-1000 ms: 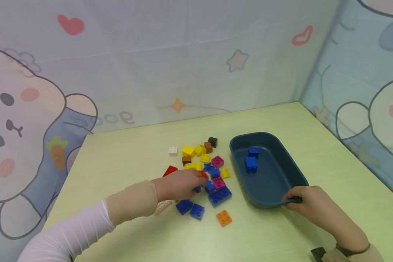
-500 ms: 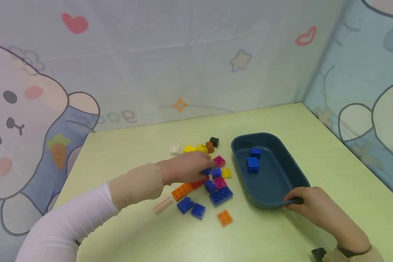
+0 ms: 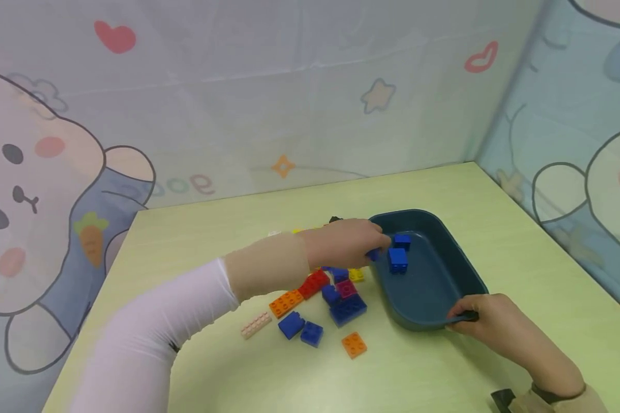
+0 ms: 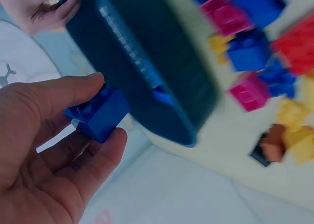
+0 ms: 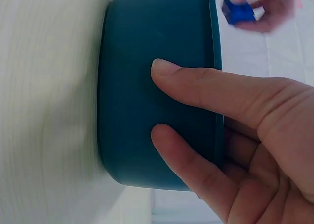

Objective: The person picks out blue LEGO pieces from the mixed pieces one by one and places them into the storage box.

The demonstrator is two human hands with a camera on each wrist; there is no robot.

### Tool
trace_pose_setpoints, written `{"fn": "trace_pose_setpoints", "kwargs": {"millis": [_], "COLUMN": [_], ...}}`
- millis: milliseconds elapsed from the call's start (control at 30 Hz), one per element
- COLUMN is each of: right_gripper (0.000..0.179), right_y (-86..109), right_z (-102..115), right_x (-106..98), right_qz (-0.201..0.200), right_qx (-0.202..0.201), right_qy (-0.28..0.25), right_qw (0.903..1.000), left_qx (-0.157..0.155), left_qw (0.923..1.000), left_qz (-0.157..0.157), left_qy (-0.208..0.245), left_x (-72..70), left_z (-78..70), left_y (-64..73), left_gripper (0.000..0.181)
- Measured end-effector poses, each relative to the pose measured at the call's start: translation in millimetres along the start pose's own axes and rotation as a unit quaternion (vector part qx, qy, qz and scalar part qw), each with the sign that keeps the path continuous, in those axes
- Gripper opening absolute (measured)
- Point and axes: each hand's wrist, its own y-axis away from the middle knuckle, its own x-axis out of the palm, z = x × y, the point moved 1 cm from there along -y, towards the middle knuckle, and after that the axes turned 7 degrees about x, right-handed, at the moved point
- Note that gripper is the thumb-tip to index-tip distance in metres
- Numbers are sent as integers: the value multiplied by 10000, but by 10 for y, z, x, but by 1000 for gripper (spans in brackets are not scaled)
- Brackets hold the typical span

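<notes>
My left hand pinches a blue toy brick between thumb and fingertips, above the left rim of a dark teal plastic tub. Two blue bricks stand inside the tub, towards its far left. At the tub's near right end, my right hand grips the rim. In the right wrist view its thumb and one finger lie along the outer wall, and the other fingers pass behind the rim. Part of the brick pile is hidden under the left forearm in the head view.
Left of the tub lie mixed bricks, including a red brick, a long orange brick, a large blue brick and a pink strip. A flat orange brick lies nearer the front. A printed cloth hangs behind the table.
The left hand has moved from the brick pile rightward to the tub's edge, picking up a blue brick on the way. The right hand has stayed at the rim.
</notes>
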Motion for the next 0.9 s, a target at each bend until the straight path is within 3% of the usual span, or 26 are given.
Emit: {"fn": "trace_pose_setpoints", "kwargs": {"millis": [267,533,700,900], "right_gripper": [12,12,12,11], "right_y": [10,-7,-5,10], "right_z": [-30,-43,-47,-59], "right_x": [-5,-18,-31,-33], "right_qz": [0,1,5,35], "right_qx": [4,-97,-105,-103], "right_qy": [-83,-145,-218,-273], "right_qw": [10000,9998,9997,9996], "left_qx": [177,225,157,80], "left_qw": [9997,9996,9998,9998], "left_qz": [40,-151,-138,-25], "left_qy": [-183,-75,-27,165], "left_x": [-307,-484,-468,-292], "left_z": [-121,-212,-216,-223], "left_y": [-538,-839,-983,-1183], "left_gripper": [22,18,23,26]}}
